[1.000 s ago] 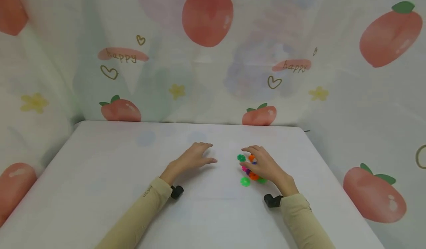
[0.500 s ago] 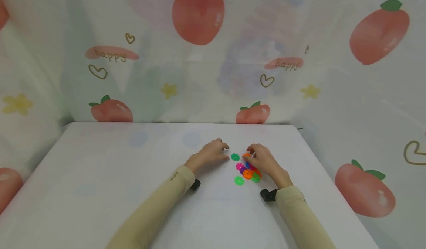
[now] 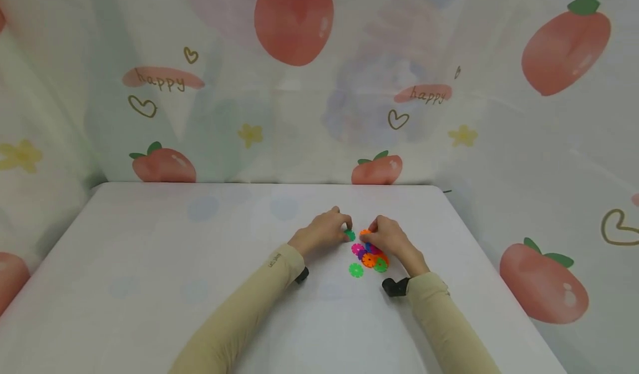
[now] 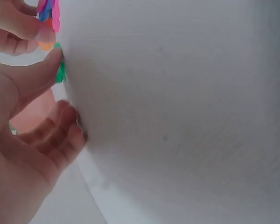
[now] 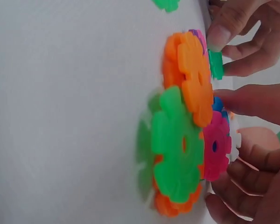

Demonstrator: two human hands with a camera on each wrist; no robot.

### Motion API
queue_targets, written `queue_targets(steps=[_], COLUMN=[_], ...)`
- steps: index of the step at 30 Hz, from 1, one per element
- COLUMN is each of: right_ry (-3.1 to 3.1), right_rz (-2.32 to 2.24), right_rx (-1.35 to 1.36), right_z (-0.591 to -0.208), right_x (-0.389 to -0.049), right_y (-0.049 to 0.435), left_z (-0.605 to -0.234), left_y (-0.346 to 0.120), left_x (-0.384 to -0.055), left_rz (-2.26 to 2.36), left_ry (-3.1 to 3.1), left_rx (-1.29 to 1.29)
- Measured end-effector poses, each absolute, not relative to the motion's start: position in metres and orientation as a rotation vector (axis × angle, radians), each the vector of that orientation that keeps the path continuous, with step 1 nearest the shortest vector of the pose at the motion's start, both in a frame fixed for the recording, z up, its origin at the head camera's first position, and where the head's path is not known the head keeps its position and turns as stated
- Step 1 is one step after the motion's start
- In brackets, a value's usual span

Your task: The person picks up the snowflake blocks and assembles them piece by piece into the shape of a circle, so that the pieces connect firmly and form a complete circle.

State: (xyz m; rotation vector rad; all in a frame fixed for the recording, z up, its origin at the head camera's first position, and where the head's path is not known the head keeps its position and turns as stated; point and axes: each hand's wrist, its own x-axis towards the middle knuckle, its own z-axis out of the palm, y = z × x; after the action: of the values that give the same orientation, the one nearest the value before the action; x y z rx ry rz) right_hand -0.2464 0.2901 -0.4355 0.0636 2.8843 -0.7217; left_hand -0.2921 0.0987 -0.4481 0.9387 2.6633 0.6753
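Observation:
Brightly coloured flower-shaped plastic discs lie on the white table. In the head view my left hand (image 3: 324, 231) bends its fingers over a teal-green disc (image 3: 352, 235). Its thumb (image 4: 55, 57) touches that disc in the left wrist view, while the other fingertips stand apart from it. My right hand (image 3: 391, 236) reaches down over an orange disc (image 3: 365, 233) at the far side of the pile. Whether it pinches that disc is hidden. Below its thumb, the right wrist view holds a magenta disc (image 5: 215, 147), a light green disc (image 5: 175, 144) and a bright orange disc (image 5: 196, 74).
A light green disc (image 3: 356, 270) lies alone in front of the pile, beside a pink disc (image 3: 357, 249) further back. The white table (image 3: 199, 285) ends at a fruit-printed curtain (image 3: 294, 113). A black wrist camera (image 3: 395, 287) sits by the right sleeve.
My left hand has moved right to the teal-green disc, its fingers bending in. The right hand has drawn its fingertips closer together over the orange disc. The head view has shifted slightly.

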Motion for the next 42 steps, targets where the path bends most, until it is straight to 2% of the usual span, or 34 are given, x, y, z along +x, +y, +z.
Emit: queue_targets(steps=[9,15,27,42], right_ry=[2.926,2.994,2.917,2.612], right_rz=[-0.947,-1.104,-1.421,-1.635], right_rx=[-0.003,-0.107,-0.268,-0.386], right_z=[-0.440,-0.437,-0.431,-0.429], right_x=[-0.250,-0.251,-0.249,-0.250], right_y=[0.283,0.264,0.218,0.160], left_z=[-0.449,-0.445,-0.445,-0.445], left_y=[0.091,0.059,-0.031,-0.059], left_x=[-0.290,-0.280,-0.247,-0.237], left_rz=[0.902,1.045,1.667,1.867], left_ry=[2.549,2.607,2.511,2.509], left_rx=[1.003,0.967,0.567,0.394])
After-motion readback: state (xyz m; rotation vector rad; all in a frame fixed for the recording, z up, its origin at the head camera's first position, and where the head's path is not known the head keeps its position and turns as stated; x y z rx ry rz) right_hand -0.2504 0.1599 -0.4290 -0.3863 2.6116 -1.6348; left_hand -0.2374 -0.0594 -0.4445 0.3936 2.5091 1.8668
